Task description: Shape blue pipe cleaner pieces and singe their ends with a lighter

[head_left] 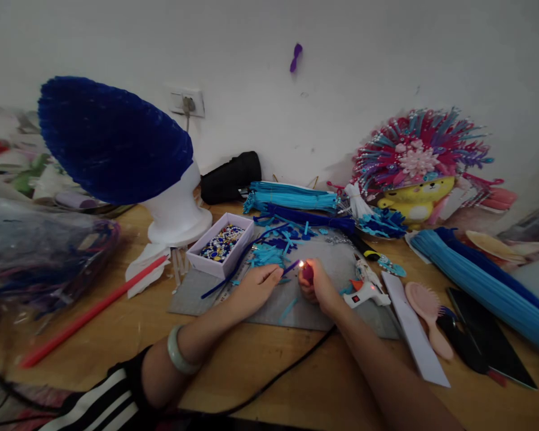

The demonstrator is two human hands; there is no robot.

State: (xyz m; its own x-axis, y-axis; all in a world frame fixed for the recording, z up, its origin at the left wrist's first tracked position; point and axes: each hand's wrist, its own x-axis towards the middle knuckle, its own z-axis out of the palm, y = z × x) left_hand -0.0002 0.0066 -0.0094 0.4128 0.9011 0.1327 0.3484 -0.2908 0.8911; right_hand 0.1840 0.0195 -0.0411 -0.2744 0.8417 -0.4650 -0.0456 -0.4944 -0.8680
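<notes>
While the left hand (257,288) pinched a thin dark blue-violet strip (290,267) between thumb and fingertips, the right hand (320,286) was curled round a red lighter (308,274), its fingers folded against the body. A small bright flame (301,263) burned at the strip's free end, in the gap between the two hands; whether it touched the tip could not be told. Both strip and lighter were held above a grey mat (188,300) on the wooden table (161,341). Behind the left hand, light blue clippings (265,256) lay heaped on the mat, and a long dark blue stem (215,290) ran slantwise past a pale box (202,262) filled with mixed beads (224,242). Just beyond the right hand, to the right, was a white glue gun (366,294) with a small red light glowing on it, and next came a white strip of card (413,332) and a pink hairbrush (424,304). Farther back, bundles of light blue stems (291,197) lay near the wall. On the left, a white mannequin head (179,206) bore a broad dark blue headpiece (112,140), and a red stick (94,311) rested at a slant on the table. A pale bangle (175,350) circled the left forearm.
</notes>
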